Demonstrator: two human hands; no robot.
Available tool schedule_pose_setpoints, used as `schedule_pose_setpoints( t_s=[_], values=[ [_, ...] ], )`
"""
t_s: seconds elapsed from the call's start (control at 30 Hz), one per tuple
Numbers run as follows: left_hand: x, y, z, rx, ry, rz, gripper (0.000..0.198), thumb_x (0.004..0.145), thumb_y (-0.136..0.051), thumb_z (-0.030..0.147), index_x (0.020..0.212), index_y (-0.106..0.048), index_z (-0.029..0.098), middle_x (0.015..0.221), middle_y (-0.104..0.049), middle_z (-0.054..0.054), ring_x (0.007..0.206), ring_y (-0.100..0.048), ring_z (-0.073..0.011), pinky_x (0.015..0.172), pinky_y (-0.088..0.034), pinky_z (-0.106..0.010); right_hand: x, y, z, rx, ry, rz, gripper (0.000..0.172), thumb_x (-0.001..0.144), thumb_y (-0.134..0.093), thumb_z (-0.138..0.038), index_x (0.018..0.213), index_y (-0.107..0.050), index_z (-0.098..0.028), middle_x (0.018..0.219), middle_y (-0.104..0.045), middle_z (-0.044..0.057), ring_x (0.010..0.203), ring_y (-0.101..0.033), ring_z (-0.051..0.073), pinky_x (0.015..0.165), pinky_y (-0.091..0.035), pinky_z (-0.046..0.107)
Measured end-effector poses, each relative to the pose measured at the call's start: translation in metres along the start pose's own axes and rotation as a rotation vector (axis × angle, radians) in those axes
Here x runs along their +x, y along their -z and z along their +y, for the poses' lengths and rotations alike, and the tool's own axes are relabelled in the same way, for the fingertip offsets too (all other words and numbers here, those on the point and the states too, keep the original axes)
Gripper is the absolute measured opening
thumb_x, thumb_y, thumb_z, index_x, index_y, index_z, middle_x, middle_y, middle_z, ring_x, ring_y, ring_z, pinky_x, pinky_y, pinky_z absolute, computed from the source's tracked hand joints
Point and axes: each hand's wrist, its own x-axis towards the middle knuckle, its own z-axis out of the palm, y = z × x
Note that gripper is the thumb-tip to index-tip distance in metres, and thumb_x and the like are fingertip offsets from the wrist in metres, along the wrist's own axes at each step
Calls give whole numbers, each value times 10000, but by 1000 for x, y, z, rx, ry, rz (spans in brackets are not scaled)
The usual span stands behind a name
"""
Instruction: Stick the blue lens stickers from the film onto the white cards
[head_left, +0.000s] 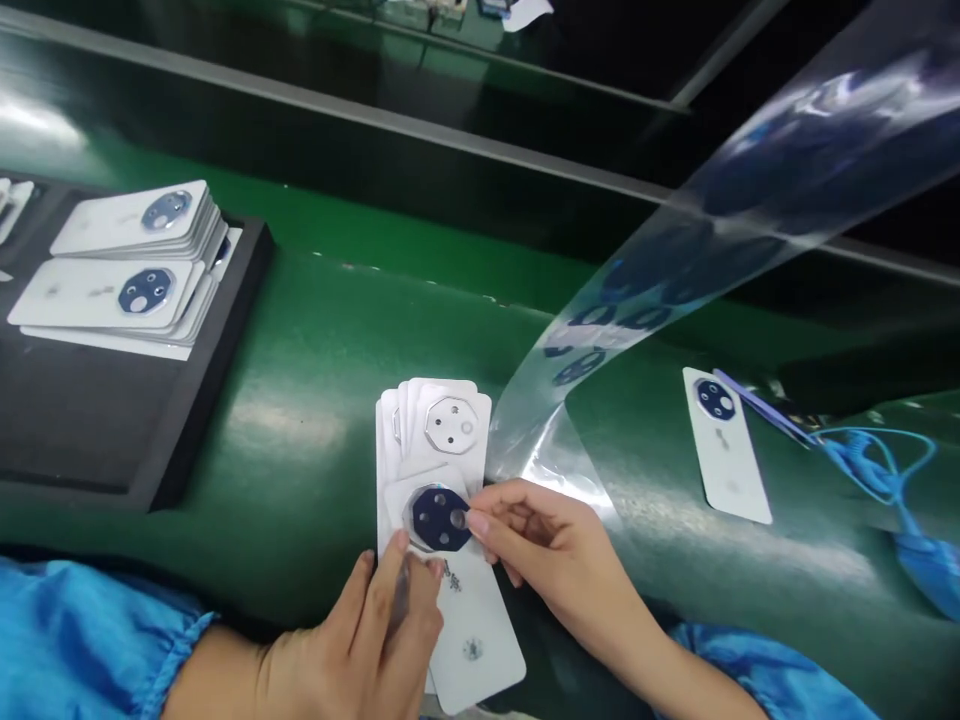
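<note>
A pile of white phone-shaped panels (480, 640) lies on the green table at the bottom centre. The top panel is tilted, with an octagonal ring near its upper end. My right hand (544, 540) pinches the right edge of a dark blue disc (435, 518) with several round holes, which sits over that ring. My left hand (375, 625) rests on the panel left of and below the disc, fingers bent; a grey object between its fingers is mostly hidden. Above, another panel (454, 420) shows a white ring area without a dark disc.
A black tray (217, 390) at the left holds stacked panels (112, 290) with blue discs. Clear film (630, 270) carrying dark discs runs from beside the pile to the upper right. Further right lie a single panel (727, 450), a purple strip (761, 408) and a blue cord (862, 460).
</note>
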Motion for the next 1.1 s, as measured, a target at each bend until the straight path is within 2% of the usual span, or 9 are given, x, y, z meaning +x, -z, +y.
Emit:
schedule_pose_setpoints(
  t_s=[0.23,0.37,0.43,0.57,0.7,0.87,1.1],
  values=[
    [-7,-3,12,-12,176,-59,308,958,-667,343,1179,-708,131,1200,-737,-95,1051,-748,-256,852,-635,-249,4,0,-4,-44,-32,-11,217,790,-835,-401,814,-786,-191,548,-585,-10,482,-468,76,429,-364,149],
    [-8,-5,12,-77,136,-80,313,952,-652,330,1149,-705,92,1149,-752,-112,1026,-748,-323,838,-661,-334,6,0,-8,-59,-6,15,174,770,-845,-367,806,-802,-202,547,-613,-4,475,-485,75,445,-420,151],
    [-9,-6,13,-101,146,-94,317,953,-635,307,1160,-697,74,1101,-766,-123,1003,-750,-339,802,-670,-342,7,0,-8,-57,-10,21,153,760,-851,-346,804,-807,-206,549,-628,-1,484,-512,81,463,-455,157],
    [-14,-7,17,-118,212,-117,343,977,-584,296,1229,-662,77,1097,-769,-143,997,-753,-324,778,-669,-308,8,-1,-9,-52,2,26,106,759,-847,-314,790,-812,-219,559,-651,1,517,-561,89,509,-494,158],
    [-15,-7,17,-128,201,-136,341,986,-564,293,1244,-651,88,1138,-759,-146,1014,-751,-314,819,-660,-311,7,-2,-10,-68,14,30,77,761,-844,-302,787,-816,-236,600,-685,6,549,-582,88,526,-485,142],
    [-12,-5,16,-111,196,-121,310,983,-544,267,1198,-673,86,1092,-772,-133,986,-758,-312,774,-665,-292,5,-3,-10,-99,13,47,76,769,-836,-310,785,-816,-238,630,-710,12,565,-601,95,542,-499,145],
    [-19,-8,18,-109,138,-154,373,990,-536,318,1260,-640,84,1198,-731,-159,1055,-739,-321,820,-655,-306,5,-3,-8,-104,21,46,66,774,-833,-302,793,-813,-242,640,-720,5,560,-610,89,543,-506,136]
  ],
)
